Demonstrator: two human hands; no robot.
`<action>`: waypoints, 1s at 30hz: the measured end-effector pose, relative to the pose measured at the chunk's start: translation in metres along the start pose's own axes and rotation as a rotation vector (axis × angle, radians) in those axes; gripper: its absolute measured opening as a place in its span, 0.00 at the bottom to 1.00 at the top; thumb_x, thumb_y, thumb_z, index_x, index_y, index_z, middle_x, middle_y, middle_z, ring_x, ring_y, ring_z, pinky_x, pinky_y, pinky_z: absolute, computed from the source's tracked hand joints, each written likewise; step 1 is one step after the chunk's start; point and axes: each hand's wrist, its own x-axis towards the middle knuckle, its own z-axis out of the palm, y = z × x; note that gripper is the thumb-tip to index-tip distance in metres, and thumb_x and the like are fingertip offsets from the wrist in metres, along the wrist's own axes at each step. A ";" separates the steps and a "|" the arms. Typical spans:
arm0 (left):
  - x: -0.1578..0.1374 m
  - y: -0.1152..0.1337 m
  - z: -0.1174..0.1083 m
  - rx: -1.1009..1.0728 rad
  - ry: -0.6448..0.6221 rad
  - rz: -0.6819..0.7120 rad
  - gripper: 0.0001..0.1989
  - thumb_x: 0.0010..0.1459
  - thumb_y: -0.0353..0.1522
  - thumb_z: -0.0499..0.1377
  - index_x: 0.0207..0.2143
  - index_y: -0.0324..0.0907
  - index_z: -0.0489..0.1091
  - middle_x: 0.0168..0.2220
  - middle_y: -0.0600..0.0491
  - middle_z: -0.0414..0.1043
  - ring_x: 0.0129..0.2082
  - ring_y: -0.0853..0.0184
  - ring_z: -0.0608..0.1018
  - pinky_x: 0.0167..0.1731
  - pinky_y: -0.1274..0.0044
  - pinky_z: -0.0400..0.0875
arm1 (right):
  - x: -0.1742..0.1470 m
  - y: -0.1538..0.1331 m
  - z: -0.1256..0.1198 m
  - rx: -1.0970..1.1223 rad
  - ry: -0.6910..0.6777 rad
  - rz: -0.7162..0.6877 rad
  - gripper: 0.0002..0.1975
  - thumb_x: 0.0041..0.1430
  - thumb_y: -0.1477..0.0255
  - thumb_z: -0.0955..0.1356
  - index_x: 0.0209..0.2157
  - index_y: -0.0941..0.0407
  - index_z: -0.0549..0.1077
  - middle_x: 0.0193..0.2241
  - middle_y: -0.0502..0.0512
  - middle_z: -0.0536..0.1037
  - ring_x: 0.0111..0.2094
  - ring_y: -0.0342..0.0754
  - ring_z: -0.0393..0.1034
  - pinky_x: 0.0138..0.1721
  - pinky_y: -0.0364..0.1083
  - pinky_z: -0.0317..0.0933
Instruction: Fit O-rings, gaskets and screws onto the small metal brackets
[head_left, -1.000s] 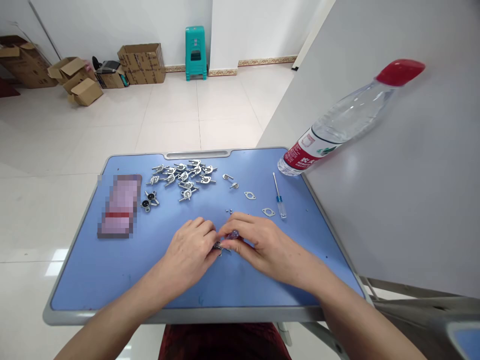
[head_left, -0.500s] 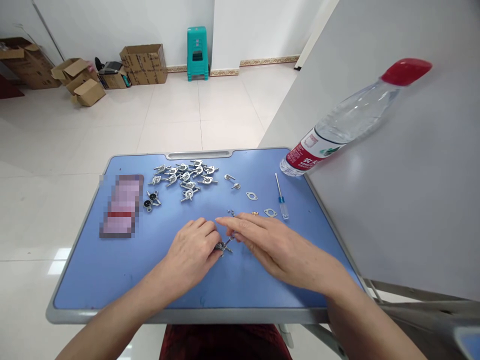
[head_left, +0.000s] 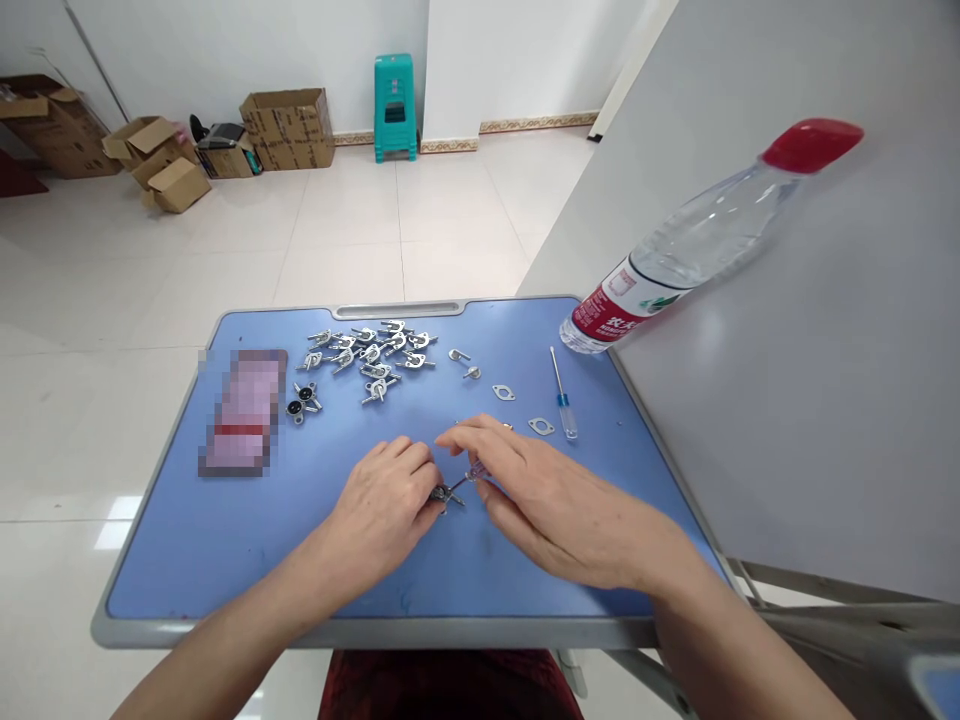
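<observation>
Nearest the viewer, dark red fabric (head_left: 450, 690) lies below the counter (head_left: 487, 590), which has a smooth blue top framed by a rounded grey rim (head_left: 480, 632). The left hand (head_left: 394, 490) has its grip closed on a small silvery metal fitting (head_left: 449, 495); the fitting is located just above the near-middle area of the blue top, largely covered by the fingers. The right hand (head_left: 555, 505) has its grip around the translucent, purple-tinted handle of a small screwdriver (head_left: 477, 470), thumb on one side and fingers on the other. The thin shaft slopes down to the fitting; the exact tip contact is too small to tell.

Beyond the right hand lie two flat metal plates (head_left: 541, 426), each oval with a large central opening. Beside them rests a second screwdriver (head_left: 566, 412) with a clear, blue-collared handle. At left are a pixelated rectangular object (head_left: 247, 410) and two metal parts with round black faces (head_left: 295, 408). Farther back, a cluster of shiny metal fittings (head_left: 369, 354) with protruding stems is loosely grouped. A transparent plastic bottle (head_left: 637, 290) with a red cap occupies the far right corner. On the glossy tiled floor (head_left: 345, 230) stand brown cardboard boxes (head_left: 289, 130) and a green stool (head_left: 395, 100).
</observation>
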 end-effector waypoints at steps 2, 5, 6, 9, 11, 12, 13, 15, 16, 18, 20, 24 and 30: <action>0.000 0.001 0.000 -0.002 -0.001 -0.001 0.05 0.55 0.27 0.63 0.30 0.40 0.68 0.34 0.53 0.72 0.34 0.63 0.71 0.31 0.72 0.66 | -0.001 0.000 0.005 -0.008 -0.022 0.001 0.17 0.61 0.81 0.56 0.50 0.57 0.61 0.39 0.58 0.71 0.33 0.48 0.66 0.34 0.48 0.65; 0.000 0.001 0.000 -0.014 -0.002 -0.005 0.03 0.57 0.26 0.61 0.33 0.41 0.69 0.35 0.53 0.72 0.34 0.63 0.71 0.32 0.72 0.66 | -0.001 0.002 0.014 -0.028 -0.020 -0.001 0.14 0.64 0.82 0.54 0.47 0.56 0.62 0.36 0.55 0.72 0.33 0.47 0.65 0.33 0.47 0.62; 0.000 0.001 0.000 -0.011 -0.003 -0.006 0.03 0.57 0.26 0.61 0.32 0.41 0.69 0.35 0.53 0.72 0.34 0.63 0.71 0.32 0.72 0.66 | 0.000 0.003 0.016 -0.050 0.006 0.000 0.13 0.65 0.81 0.54 0.45 0.56 0.63 0.35 0.54 0.72 0.32 0.46 0.65 0.33 0.46 0.62; -0.001 0.000 0.001 0.014 0.002 -0.004 0.05 0.56 0.27 0.62 0.29 0.41 0.67 0.33 0.53 0.71 0.33 0.63 0.70 0.30 0.72 0.65 | 0.003 0.006 0.019 -0.122 0.143 0.000 0.08 0.69 0.75 0.56 0.41 0.57 0.65 0.31 0.54 0.74 0.29 0.46 0.66 0.29 0.44 0.59; -0.001 0.000 0.002 0.029 0.009 -0.001 0.06 0.55 0.27 0.63 0.29 0.41 0.67 0.33 0.54 0.70 0.33 0.63 0.70 0.29 0.72 0.64 | 0.005 0.008 0.020 -0.139 0.227 -0.011 0.08 0.69 0.71 0.58 0.39 0.57 0.65 0.28 0.52 0.74 0.25 0.44 0.65 0.27 0.43 0.57; -0.001 0.000 0.002 0.033 0.012 0.002 0.06 0.55 0.27 0.63 0.29 0.41 0.67 0.33 0.54 0.70 0.33 0.63 0.70 0.29 0.73 0.64 | 0.006 0.009 0.021 -0.143 0.254 -0.017 0.08 0.69 0.70 0.58 0.38 0.57 0.66 0.26 0.51 0.73 0.24 0.44 0.64 0.26 0.43 0.57; -0.001 0.000 0.002 0.035 0.015 0.000 0.06 0.55 0.27 0.63 0.30 0.41 0.67 0.32 0.54 0.70 0.33 0.63 0.70 0.29 0.73 0.63 | 0.007 0.010 0.021 -0.149 0.271 -0.022 0.09 0.69 0.69 0.58 0.37 0.57 0.66 0.24 0.50 0.73 0.22 0.43 0.64 0.25 0.42 0.56; -0.001 0.000 0.002 0.040 0.014 -0.010 0.06 0.55 0.26 0.62 0.30 0.41 0.66 0.32 0.54 0.69 0.33 0.64 0.70 0.29 0.73 0.63 | 0.007 0.010 0.023 -0.159 0.284 -0.030 0.10 0.69 0.68 0.58 0.36 0.56 0.66 0.22 0.49 0.72 0.21 0.43 0.63 0.25 0.42 0.55; -0.001 0.000 0.002 0.042 0.012 -0.018 0.05 0.56 0.26 0.61 0.30 0.41 0.66 0.31 0.54 0.69 0.33 0.64 0.70 0.29 0.73 0.63 | 0.007 0.010 0.023 -0.156 0.297 -0.036 0.10 0.69 0.68 0.58 0.36 0.56 0.66 0.21 0.48 0.72 0.20 0.42 0.63 0.25 0.42 0.55; -0.001 0.001 0.002 0.045 -0.003 -0.033 0.05 0.56 0.27 0.61 0.30 0.42 0.66 0.31 0.55 0.69 0.32 0.64 0.70 0.30 0.73 0.63 | 0.005 0.010 0.021 -0.127 0.342 -0.038 0.09 0.69 0.69 0.59 0.36 0.56 0.66 0.20 0.48 0.71 0.20 0.42 0.62 0.25 0.41 0.55; -0.001 0.002 0.002 0.048 -0.023 -0.051 0.06 0.56 0.28 0.62 0.29 0.42 0.66 0.30 0.55 0.69 0.32 0.64 0.70 0.30 0.73 0.63 | 0.002 0.010 0.015 -0.083 0.373 -0.011 0.08 0.68 0.69 0.60 0.35 0.56 0.66 0.21 0.47 0.72 0.20 0.41 0.62 0.25 0.41 0.54; 0.000 0.004 -0.001 0.035 -0.056 -0.087 0.07 0.56 0.29 0.62 0.29 0.42 0.65 0.30 0.55 0.71 0.32 0.63 0.72 0.31 0.73 0.64 | -0.001 0.010 0.002 -0.033 0.168 0.089 0.06 0.65 0.71 0.63 0.32 0.55 0.66 0.20 0.44 0.70 0.20 0.40 0.61 0.24 0.41 0.52; 0.000 0.007 -0.006 -0.159 -0.126 -0.191 0.12 0.55 0.30 0.62 0.42 0.42 0.64 0.31 0.56 0.73 0.33 0.62 0.75 0.31 0.73 0.67 | 0.006 0.014 0.008 -0.037 0.037 0.197 0.04 0.65 0.74 0.64 0.33 0.55 0.67 0.25 0.47 0.74 0.23 0.42 0.65 0.25 0.42 0.52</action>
